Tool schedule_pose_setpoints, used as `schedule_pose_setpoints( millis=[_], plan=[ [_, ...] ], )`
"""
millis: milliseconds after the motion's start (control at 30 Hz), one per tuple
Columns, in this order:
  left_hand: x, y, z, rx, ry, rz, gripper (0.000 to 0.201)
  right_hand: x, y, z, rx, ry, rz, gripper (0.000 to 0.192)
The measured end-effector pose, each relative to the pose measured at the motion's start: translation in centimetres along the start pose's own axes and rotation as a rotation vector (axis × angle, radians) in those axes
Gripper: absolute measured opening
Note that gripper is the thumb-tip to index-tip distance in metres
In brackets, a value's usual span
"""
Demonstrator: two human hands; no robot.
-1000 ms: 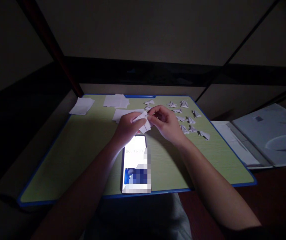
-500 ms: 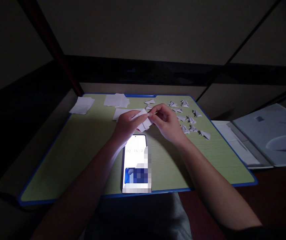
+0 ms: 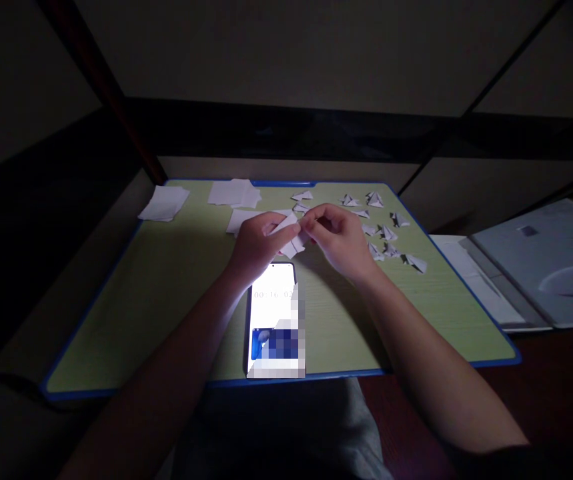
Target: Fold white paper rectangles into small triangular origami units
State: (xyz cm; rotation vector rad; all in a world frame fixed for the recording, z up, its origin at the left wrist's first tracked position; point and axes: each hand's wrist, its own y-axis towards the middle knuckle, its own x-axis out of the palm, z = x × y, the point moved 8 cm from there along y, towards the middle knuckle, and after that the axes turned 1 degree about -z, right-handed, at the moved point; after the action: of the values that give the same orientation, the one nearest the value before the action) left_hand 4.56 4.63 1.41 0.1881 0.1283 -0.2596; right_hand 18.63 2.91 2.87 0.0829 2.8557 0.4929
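Observation:
Both my hands meet over the middle of a green board with a blue rim. My left hand and my right hand pinch one small white paper piece between their fingertips, just above the board. Part of the paper is hidden by my fingers. A lit phone lies on the board right below my hands, its screen showing a timer.
Several small folded paper pieces lie scattered to the right of my hands. Flat white paper slips and another stack sit at the board's far left. A grey folder lies off the board's right side.
My hands have shifted slightly up and away with the paper, fingers working it. The view tilted a little, so the board sits higher in frame.

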Motion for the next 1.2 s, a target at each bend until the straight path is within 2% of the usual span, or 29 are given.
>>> schedule_pose_setpoints(
  millis=[167, 400, 567, 733, 933, 1200],
  plan=[
    [-0.1, -0.1, 0.2, 0.010, -0.002, -0.001, 0.015, 0.0, -0.3, -0.7, -0.065, -0.061, 0.018, 0.013],
    [0.2, -0.1, 0.2, -0.009, 0.001, -0.061, 0.015, 0.1, -0.6, -1.2, -0.127, -0.144, 0.011, 0.007],
    [0.0, 0.1, 0.0, -0.007, 0.013, -0.012, 0.014, 0.2, -0.5, -1.0, -0.100, -0.117, 0.018, 0.004],
    [-0.3, 0.1, -0.1, -0.015, 0.008, 0.012, 0.015, 0.5, -0.3, -0.3, -0.044, -0.066, -0.031, 0.017],
    [-0.1, 0.0, -0.1, 0.002, 0.004, -0.013, 0.013, 0.1, -0.2, -0.2, -0.042, -0.001, 0.008, 0.018],
    [-0.1, -0.2, 0.6, 0.017, 0.065, -0.051, 0.024, -0.1, -0.1, -0.1, -0.045, -0.001, 0.024, 0.021]
  ],
)
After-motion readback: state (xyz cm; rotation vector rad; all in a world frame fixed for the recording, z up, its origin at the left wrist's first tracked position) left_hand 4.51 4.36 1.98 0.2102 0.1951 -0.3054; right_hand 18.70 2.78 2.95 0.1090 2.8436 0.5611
